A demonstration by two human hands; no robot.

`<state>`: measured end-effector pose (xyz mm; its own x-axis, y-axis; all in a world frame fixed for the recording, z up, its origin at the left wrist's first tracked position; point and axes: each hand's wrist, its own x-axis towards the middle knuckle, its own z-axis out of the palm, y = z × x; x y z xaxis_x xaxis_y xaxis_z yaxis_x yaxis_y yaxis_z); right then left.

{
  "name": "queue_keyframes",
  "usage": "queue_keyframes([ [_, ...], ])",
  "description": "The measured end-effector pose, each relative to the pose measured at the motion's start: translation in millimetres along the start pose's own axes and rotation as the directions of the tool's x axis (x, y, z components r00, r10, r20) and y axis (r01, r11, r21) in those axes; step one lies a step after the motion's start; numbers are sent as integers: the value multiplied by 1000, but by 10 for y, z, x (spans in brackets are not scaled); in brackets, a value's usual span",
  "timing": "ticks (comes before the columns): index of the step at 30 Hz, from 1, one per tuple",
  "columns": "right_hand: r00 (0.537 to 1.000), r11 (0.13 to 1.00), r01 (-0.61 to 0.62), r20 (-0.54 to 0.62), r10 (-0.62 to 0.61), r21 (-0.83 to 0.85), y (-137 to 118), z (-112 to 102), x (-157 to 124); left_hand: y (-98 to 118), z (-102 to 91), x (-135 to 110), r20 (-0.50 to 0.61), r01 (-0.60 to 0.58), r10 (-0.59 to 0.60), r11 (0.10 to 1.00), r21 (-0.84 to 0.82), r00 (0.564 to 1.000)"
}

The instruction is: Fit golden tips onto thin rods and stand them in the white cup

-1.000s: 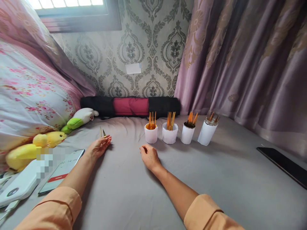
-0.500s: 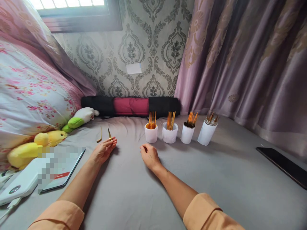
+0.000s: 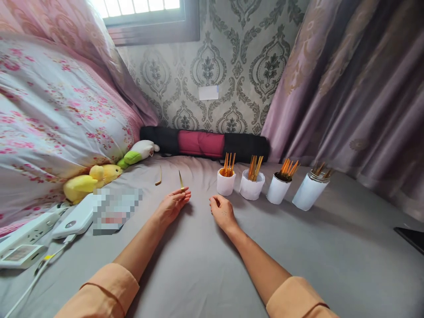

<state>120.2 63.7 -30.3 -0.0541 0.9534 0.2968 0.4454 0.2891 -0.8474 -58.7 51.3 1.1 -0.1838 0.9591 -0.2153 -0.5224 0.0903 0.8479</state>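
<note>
My left hand [image 3: 172, 204] rests on the grey sheet and pinches a thin gold stick [image 3: 180, 180] that points upward. A second gold stick [image 3: 159, 176] lies on the sheet just left of it. My right hand [image 3: 221, 213] rests close by with its fingers loosely curled and nothing visible in them. Just beyond my right hand, several white cups stand in a row, the nearest cup [image 3: 226, 181], then a wider cup [image 3: 251, 184], another cup [image 3: 278, 188] and a jar [image 3: 308, 190], each holding orange sticks.
A floral pillow [image 3: 56, 115] and yellow [image 3: 89, 180] and green plush toys [image 3: 137, 152] lie at the left. A white power bank [image 3: 74, 219], a phone and a power strip [image 3: 20, 242] sit near my left arm. A black-and-red roll [image 3: 203, 144] lies against the wall; curtains hang at right.
My left hand has lifted one gold stick and shifted right toward my right hand, leaving the other stick on the sheet. My view has turned left.
</note>
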Motion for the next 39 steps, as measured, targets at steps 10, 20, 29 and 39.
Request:
queue_keyframes([
  [10, 1000, 998, -8, 14, 7, 59, -4, -7, 2, -75, 145, -295, 23, 15, -15, 1000, 16, 1000],
  [20, 1000, 994, 0, 29, -3, 107, 24, 1, 22, -219, 228, -510, 12, 26, -27, 998, 58, 1000],
  [29, 995, 976, -44, 100, 23, 216, -9, -41, 21, -302, 282, -733, 48, 56, -59, 996, 76, 997],
  [39, 945, 851, -293, 265, 189, 437, -241, -172, 15, -309, 293, -907, 142, 13, -33, 990, 141, 989],
])
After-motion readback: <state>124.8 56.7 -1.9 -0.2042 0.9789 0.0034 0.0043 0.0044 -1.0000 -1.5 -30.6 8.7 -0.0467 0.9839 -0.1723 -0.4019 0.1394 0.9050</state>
